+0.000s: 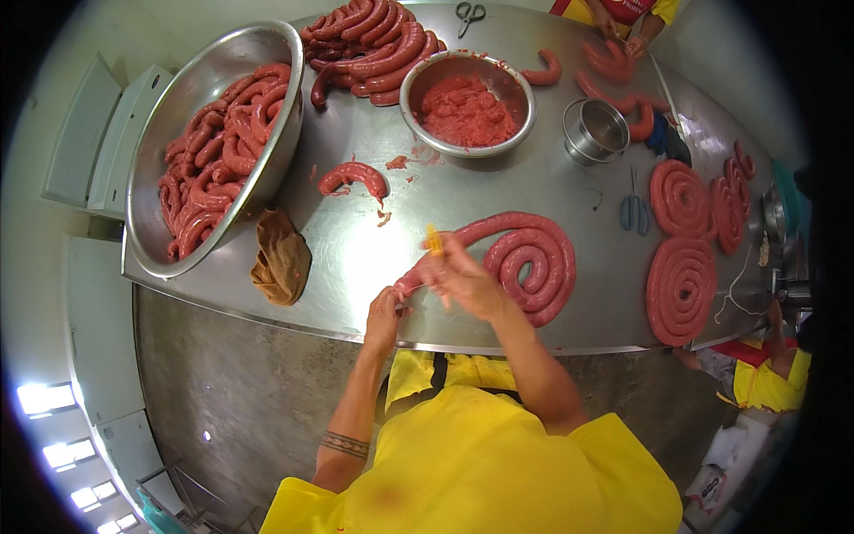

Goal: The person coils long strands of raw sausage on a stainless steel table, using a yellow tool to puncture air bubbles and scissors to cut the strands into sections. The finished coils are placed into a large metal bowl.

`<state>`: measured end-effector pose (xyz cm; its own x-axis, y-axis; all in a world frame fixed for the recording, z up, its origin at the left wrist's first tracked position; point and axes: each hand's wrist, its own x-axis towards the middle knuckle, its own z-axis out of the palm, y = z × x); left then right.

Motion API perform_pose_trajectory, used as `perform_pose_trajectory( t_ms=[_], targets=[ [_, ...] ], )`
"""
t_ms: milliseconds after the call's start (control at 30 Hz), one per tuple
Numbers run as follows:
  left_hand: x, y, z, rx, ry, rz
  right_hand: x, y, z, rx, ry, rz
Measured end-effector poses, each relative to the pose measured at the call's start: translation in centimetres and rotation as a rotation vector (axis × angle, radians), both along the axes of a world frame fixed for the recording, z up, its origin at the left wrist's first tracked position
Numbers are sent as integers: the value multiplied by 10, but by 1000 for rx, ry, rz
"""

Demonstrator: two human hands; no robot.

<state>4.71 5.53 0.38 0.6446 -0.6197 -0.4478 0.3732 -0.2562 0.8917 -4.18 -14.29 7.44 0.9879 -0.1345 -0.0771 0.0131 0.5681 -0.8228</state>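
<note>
A long raw sausage point(559, 254) lies coiled in a spiral on the steel table in front of me, its loose end reaching left toward my hands. My left hand point(383, 315) is closed at the table's near edge, its fingers pinching that sausage end. Over the same stretch of sausage, my right hand point(470, 281) grips a small yellow-handled tool point(434, 238); its working end is hard to make out. A short curved sausage point(354, 180) rests farther off, beside scraps of meat.
Sausages fill a large steel basin point(292, 116) at left, beside a brown cloth point(281, 258). Beyond are a sausage pile point(382, 53), a bowl point(527, 120) of ground meat and a steel pot point(587, 147). Scissors point(634, 212) and sausage coils point(681, 289) lie right. Other people work nearby.
</note>
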Motion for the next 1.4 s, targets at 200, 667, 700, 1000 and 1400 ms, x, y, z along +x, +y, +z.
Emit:
perform_pose_trajectory(
  t_ms=[200,667,700,1000,1400],
  targets=[
    [24,-5,5,-101,801,-27,-89,-89,43,-28,274,-363],
    [5,17,26,270,-1317,-364,7,28,-35,-973,235,231],
    [7,15,26,320,-1320,-314,27,28,-24,-1043,168,375],
    [-18,-2,-20,-37,270,77,-7,44,-25,-494,223,-41],
    [-11,-15,-44,395,-1160,-166,-213,-206,110,56,-57,-842]
  ],
)
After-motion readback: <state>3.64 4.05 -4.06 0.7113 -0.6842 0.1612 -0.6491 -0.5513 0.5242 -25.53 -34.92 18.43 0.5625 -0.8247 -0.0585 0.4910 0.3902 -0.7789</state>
